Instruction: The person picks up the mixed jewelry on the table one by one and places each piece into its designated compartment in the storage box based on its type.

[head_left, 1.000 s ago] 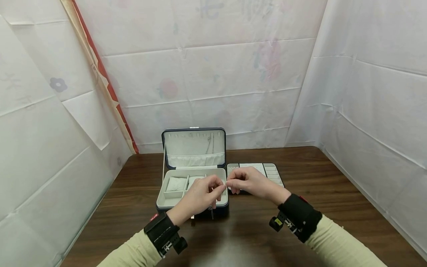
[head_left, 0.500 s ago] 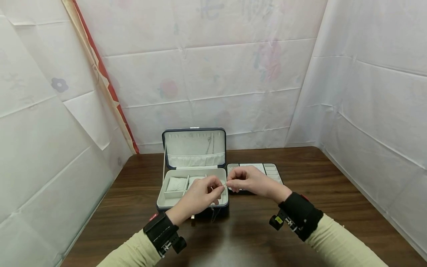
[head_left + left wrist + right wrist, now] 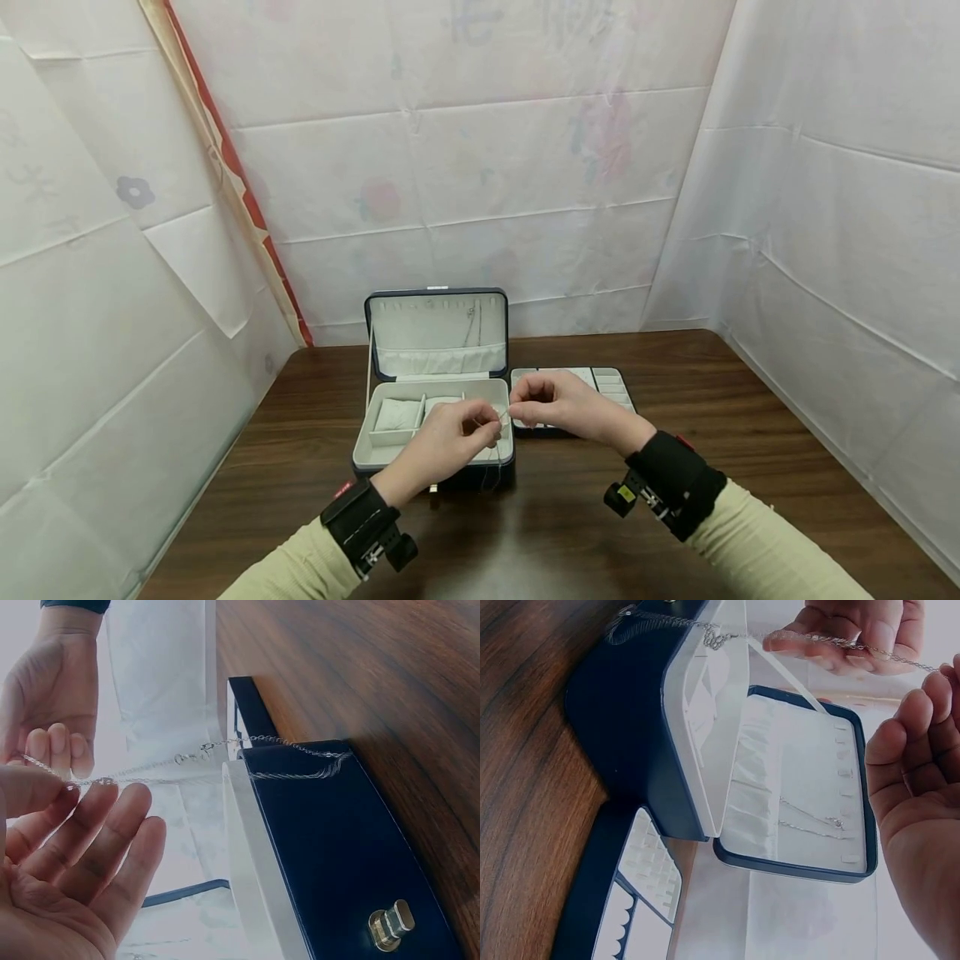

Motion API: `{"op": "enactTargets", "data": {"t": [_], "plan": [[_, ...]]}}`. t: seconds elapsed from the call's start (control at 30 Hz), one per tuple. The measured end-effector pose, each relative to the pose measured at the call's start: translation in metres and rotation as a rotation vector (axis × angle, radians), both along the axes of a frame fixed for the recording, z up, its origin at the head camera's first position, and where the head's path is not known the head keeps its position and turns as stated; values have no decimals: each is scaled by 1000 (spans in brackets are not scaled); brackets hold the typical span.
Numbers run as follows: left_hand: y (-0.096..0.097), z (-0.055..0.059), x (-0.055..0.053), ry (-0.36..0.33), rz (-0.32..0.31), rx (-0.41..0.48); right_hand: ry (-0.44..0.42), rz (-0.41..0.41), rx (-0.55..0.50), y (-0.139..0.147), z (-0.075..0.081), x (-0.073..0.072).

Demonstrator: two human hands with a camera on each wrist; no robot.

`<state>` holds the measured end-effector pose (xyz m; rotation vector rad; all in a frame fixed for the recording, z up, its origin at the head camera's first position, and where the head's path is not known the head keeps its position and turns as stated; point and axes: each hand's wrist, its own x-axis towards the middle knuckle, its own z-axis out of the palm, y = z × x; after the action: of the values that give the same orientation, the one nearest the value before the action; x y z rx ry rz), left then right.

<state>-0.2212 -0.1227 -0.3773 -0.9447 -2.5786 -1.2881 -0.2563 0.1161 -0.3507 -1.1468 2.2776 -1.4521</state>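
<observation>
A thin silver chain necklace (image 3: 292, 745) is pinched between thumb and fingers of my left hand (image 3: 456, 435). My right hand (image 3: 566, 408) pinches the chain's upper end, so a short stretch runs between both hands. The rest of the chain hangs in a long loop before the front of a navy jewelry box (image 3: 378, 461). Clasp-like links show partway along it in the left wrist view. Both hands are over the right part of the box, whose lid (image 3: 438, 333) stands raised. A second silver necklace (image 3: 817, 823) hangs inside that lid.
A divided navy tray (image 3: 573, 373) lies right of the box, partly behind my right hand. Pale cushions (image 3: 397, 413) sit in box compartments. A gold clasp (image 3: 390, 925) juts from the box front. White sheets (image 3: 465, 167) enclose the wooden table (image 3: 675, 367).
My hands have drawn slightly apart, with the right one rising a little. More chain shows between them. The hanging loop has swung a little to the right.
</observation>
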Motion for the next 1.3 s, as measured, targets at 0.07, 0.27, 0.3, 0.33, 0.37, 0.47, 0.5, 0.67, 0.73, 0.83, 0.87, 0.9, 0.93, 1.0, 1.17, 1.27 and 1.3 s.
{"op": "enactTargets", "data": {"t": [0.07,0.27,0.3,0.33,0.37,0.47,0.5,0.67,0.73,0.83,0.87,0.9,0.93,1.0,1.17,1.27,1.3], "plan": [[-1,0,0,12,4,-5,0,2,-4,0,1,1],[-1,1,1,22,21,-17,-12,9,-6,0,4,2],[-2,1,2,18,24,-19,-15,8,-8,0,4,2],[-2,1,2,14,27,-19,-17,8,-12,1,4,2],[-2,1,2,10,29,-20,-17,6,-16,1,5,2],[-3,1,1,9,41,-23,-22,4,-33,1,5,2],[-3,1,1,6,44,-23,-26,6,-37,1,5,2],[-6,0,0,5,57,-14,-52,30,-59,0,6,4],[-7,0,-1,13,61,-7,-56,42,-67,0,6,4],[-9,1,-2,27,74,5,-50,53,-72,1,6,3],[-10,1,-2,29,80,8,-45,55,-71,1,6,3],[-11,1,-2,30,86,11,-41,57,-68,1,6,3],[-13,1,-2,32,94,14,-40,57,-66,1,6,3],[-15,2,-2,33,105,19,-40,52,-59,3,6,3],[-22,1,-3,51,146,16,-44,15,-58,7,8,4],[-26,1,-4,52,174,7,-51,1,-66,10,9,4],[-27,0,-4,50,182,2,-57,-3,-70,11,9,4]]}}
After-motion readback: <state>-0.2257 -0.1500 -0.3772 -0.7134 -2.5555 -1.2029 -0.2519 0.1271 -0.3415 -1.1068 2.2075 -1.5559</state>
